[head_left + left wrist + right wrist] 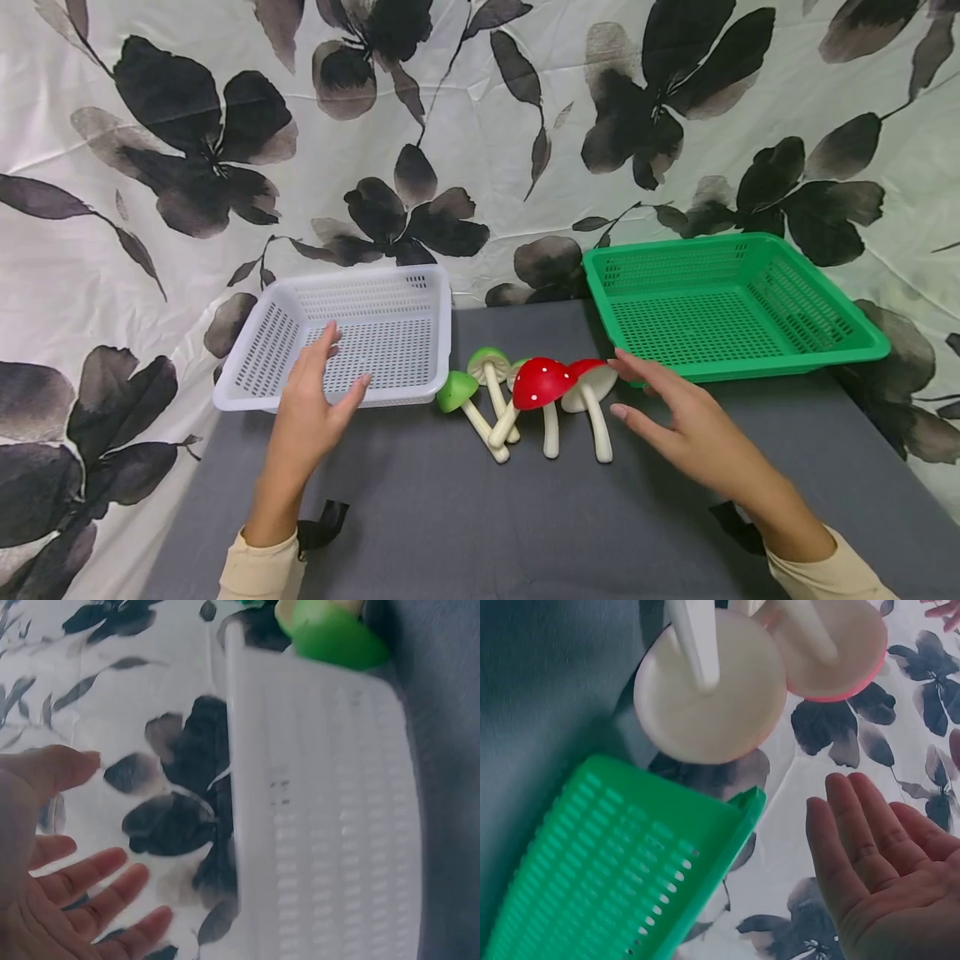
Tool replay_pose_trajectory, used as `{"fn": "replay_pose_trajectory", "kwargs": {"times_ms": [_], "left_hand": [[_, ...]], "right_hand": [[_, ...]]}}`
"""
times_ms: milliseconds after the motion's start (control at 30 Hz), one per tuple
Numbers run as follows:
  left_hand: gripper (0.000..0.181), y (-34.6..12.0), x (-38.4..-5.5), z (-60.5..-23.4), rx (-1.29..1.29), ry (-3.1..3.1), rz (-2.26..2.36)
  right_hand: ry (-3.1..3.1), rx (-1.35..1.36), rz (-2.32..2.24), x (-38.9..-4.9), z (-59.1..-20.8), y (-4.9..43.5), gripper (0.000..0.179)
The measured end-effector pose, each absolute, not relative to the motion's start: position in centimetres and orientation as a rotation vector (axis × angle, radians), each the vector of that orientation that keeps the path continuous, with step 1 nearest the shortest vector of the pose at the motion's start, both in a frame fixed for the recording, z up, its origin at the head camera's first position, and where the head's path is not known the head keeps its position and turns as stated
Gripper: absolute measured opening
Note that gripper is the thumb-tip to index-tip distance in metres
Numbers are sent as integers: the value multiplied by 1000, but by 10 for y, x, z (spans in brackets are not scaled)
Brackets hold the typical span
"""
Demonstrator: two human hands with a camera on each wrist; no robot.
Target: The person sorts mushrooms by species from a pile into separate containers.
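Conveniently for reaching, the white basket [405, 394] stood left of the mushrooms [543, 385], the green basket [750, 367] right; left hand [307, 417] and right hand [690, 423], fingers released, seemingly touched nothing.

Up the back rises a creased white cloth [487, 150], big black and grey-brown flowers [660, 100] sprawling right across it, leafy stems [517, 68] trailing in between; and there below, out spreads the dark grey table [540, 525], softly and evenly lit.
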State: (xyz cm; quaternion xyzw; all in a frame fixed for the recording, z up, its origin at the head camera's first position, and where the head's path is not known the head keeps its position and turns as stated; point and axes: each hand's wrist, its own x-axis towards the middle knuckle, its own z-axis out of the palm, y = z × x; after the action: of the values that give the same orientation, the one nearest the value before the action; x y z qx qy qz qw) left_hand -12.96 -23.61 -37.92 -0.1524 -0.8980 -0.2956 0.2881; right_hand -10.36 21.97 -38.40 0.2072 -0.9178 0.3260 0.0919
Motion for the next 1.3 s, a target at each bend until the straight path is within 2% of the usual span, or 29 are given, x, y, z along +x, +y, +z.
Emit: {"fn": "replay_pose_trajectory", "kwargs": {"times_ms": [467,700,1300], "left_hand": [[81,-295,-134,-359,11,-2412,-1193],[77,-326,-137,-363,222,-2431,-1188],[63,-375,-141,-379,624,-2445,-1089]], "right_hand": [[-2663,612,1393,-99,-391,224,59],[-2693,522,1527,-96,-399,228,46],[-2684,405,1681,-96,-416,226,40]]}}
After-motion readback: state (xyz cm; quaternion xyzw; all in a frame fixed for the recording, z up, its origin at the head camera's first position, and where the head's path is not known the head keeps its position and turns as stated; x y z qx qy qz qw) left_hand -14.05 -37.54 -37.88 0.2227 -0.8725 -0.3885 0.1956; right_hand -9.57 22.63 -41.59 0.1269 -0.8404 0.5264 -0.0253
